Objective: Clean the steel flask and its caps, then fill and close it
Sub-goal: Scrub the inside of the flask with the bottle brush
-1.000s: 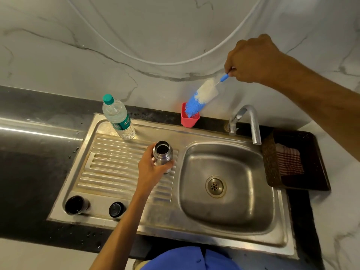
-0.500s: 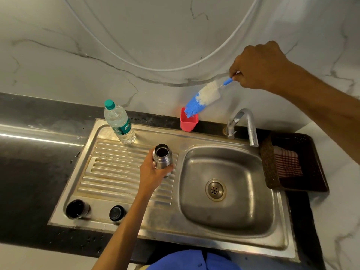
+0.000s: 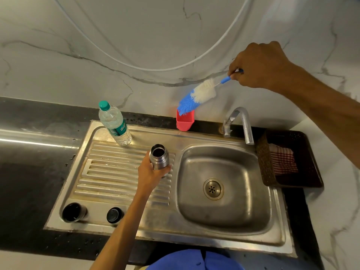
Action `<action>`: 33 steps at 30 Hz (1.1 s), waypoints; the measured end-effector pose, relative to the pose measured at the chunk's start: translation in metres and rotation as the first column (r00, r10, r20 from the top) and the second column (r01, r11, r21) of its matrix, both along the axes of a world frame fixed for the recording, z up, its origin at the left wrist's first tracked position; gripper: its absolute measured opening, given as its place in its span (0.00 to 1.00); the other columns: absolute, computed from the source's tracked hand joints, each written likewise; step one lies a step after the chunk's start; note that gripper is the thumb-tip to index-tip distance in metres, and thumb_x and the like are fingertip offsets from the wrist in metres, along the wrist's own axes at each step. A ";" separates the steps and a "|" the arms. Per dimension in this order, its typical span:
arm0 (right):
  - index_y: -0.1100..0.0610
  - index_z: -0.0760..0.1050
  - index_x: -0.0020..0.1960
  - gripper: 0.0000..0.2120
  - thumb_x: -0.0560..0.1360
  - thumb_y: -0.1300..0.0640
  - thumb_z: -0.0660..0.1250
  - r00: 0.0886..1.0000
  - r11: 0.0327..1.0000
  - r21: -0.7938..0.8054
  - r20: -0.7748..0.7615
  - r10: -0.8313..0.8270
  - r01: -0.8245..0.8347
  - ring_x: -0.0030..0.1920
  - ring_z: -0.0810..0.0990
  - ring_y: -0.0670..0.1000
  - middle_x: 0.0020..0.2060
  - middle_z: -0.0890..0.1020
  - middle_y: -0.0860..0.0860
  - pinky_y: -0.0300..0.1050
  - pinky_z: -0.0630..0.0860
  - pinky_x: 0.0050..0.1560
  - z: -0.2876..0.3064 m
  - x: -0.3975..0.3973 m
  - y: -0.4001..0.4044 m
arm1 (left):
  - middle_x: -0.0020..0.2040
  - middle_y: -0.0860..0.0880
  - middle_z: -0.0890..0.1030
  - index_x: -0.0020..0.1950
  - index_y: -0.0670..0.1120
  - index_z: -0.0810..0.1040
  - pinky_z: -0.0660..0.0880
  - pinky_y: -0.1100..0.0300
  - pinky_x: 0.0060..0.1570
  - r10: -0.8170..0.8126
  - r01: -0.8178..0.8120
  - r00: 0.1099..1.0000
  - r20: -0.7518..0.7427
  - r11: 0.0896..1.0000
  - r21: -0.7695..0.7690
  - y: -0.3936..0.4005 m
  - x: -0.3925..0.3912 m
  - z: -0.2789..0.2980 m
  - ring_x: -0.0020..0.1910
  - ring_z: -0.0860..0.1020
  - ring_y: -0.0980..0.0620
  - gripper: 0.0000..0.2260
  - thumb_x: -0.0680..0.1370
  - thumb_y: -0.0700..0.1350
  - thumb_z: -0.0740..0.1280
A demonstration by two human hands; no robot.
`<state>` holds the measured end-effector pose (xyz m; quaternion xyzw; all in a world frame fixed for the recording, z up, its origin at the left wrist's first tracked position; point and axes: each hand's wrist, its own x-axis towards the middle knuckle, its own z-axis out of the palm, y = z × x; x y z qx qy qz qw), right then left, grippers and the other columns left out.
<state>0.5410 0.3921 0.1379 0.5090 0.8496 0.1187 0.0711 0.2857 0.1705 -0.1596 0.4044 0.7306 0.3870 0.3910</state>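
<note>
Our left hand [image 3: 151, 173] gripped the flask [image 3: 159, 157] upright, mouth open upward. Our right hand [image 3: 259, 65] pinched the brush [image 3: 198, 96] handle; its bristles slanted down-left, above and right of that mouth.

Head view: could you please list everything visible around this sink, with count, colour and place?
Steel flask: one, silver, open, over the drainboard.
Caps: two, dark, drainboard front; second.
Water bottle: one, clear, green cap, drainboard back.
Bottle brush: one, blue-white, tip above holder.
Holder: one, pink, behind the sink.
Tap: one, steel.
Sink: one, steel.
Basket: one, brown, right, holding a checked cloth.
Left hand: grips flask.
Right hand: grips brush handle.
</note>
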 end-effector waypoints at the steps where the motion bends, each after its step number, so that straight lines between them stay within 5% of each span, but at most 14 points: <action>1: 0.48 0.85 0.61 0.11 0.82 0.49 0.67 1.000 1.000 -0.005 -0.026 -0.010 0.010 0.42 0.72 0.56 0.44 0.73 0.51 0.54 0.65 0.50 0.000 0.002 0.000 | 0.50 0.56 0.85 0.60 0.51 0.80 0.74 0.74 0.39 0.005 -0.005 1.000 -0.003 1.000 -0.003 0.000 0.000 0.001 0.48 0.82 0.59 0.25 0.67 0.42 0.85; 5: 0.47 0.85 0.59 0.11 0.81 0.46 0.68 0.989 0.998 -0.047 -0.136 -0.051 0.045 0.43 0.75 0.55 0.43 0.77 0.50 0.53 0.69 0.50 0.008 0.020 -0.006 | 0.48 0.55 0.84 0.57 0.51 0.81 0.73 0.68 0.43 0.027 -0.027 0.999 -0.047 1.000 0.009 0.002 0.000 0.005 0.46 0.82 0.60 0.25 0.65 0.45 0.86; 10: 0.47 0.86 0.56 0.12 0.77 0.43 0.73 0.914 0.963 -0.231 -0.346 -0.212 0.136 0.45 0.81 0.50 0.37 0.84 0.44 0.55 0.79 0.53 0.025 0.062 -0.028 | 0.52 0.49 0.81 0.60 0.53 0.77 0.78 0.53 0.51 0.024 -0.018 0.995 -0.096 0.998 0.064 0.007 0.001 0.015 0.49 0.81 0.49 0.28 0.64 0.48 0.85; 15: 0.47 0.87 0.48 0.03 0.75 0.50 0.77 0.763 0.900 -0.418 -0.539 -0.357 0.125 0.37 0.78 0.47 0.33 0.84 0.50 0.42 0.73 0.42 0.049 0.103 -0.072 | 0.52 0.48 0.73 0.63 0.49 0.76 0.71 0.63 0.43 -0.063 0.076 0.980 -0.187 0.995 0.064 0.020 0.007 0.037 0.45 0.76 0.54 0.30 0.66 0.46 0.84; 19: 0.43 0.88 0.43 0.03 0.70 0.46 0.78 0.730 0.874 -0.475 -0.562 -0.389 0.100 0.31 0.76 0.46 0.32 0.84 0.50 0.45 0.73 0.40 0.080 0.131 -0.106 | 0.52 0.48 0.73 0.63 0.50 0.76 0.70 0.67 0.41 -0.095 0.105 0.977 -0.189 0.993 0.045 0.019 0.016 0.046 0.45 0.75 0.58 0.29 0.66 0.47 0.84; 24: 0.42 0.88 0.45 0.25 0.55 0.29 0.77 0.718 0.858 -0.507 -0.566 -0.406 0.085 0.31 0.73 0.54 0.33 0.83 0.55 0.31 0.71 0.27 0.119 0.158 -0.139 | 0.53 0.46 0.74 0.62 0.48 0.77 0.69 0.67 0.42 -0.106 0.120 0.980 -0.170 0.990 0.078 0.013 0.036 0.060 0.46 0.75 0.59 0.29 0.65 0.47 0.84; 33: 0.41 0.88 0.43 0.19 0.58 0.32 0.79 0.789 0.840 -0.534 -0.472 -0.393 0.099 0.28 0.73 0.54 0.32 0.82 0.58 0.33 0.71 0.27 0.144 0.166 -0.184 | 0.53 0.51 0.74 0.63 0.52 0.77 0.72 0.67 0.42 -0.146 0.179 0.975 -0.169 0.963 0.200 0.002 0.064 0.089 0.47 0.78 0.56 0.31 0.64 0.49 0.85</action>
